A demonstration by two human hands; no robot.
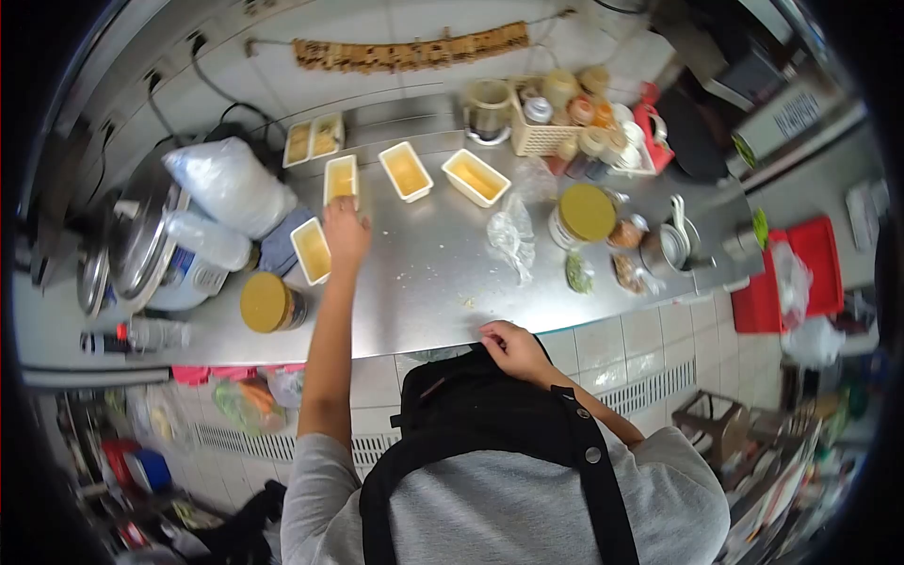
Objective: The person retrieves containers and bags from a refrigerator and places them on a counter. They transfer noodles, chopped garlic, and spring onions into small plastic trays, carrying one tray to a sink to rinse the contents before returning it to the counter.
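My left hand (347, 233) reaches over the steel table, its fingers closed at the near end of a white rectangular container (341, 175) with a yellowish inside. Beside my left forearm, another such container (312, 251) is tilted at an angle. Two similar containers, one in the middle (406, 171) and one to the right (476, 177), stand apart from my hand. My right hand (516, 350) is at the table's front edge by my black apron (480, 405), fingers loosely curled, with nothing visible in them. Crumbs lie on the steel between the hands.
Gold-lidded jars stand at left (271, 303) and right (584, 215). A crumpled clear plastic bag (511, 239) lies mid-table. Behind are a bottle-filled basket (546, 140) and a jug (488, 110). A stuffed plastic bag (230, 185) sits at left, metal pots (670, 247) at right.
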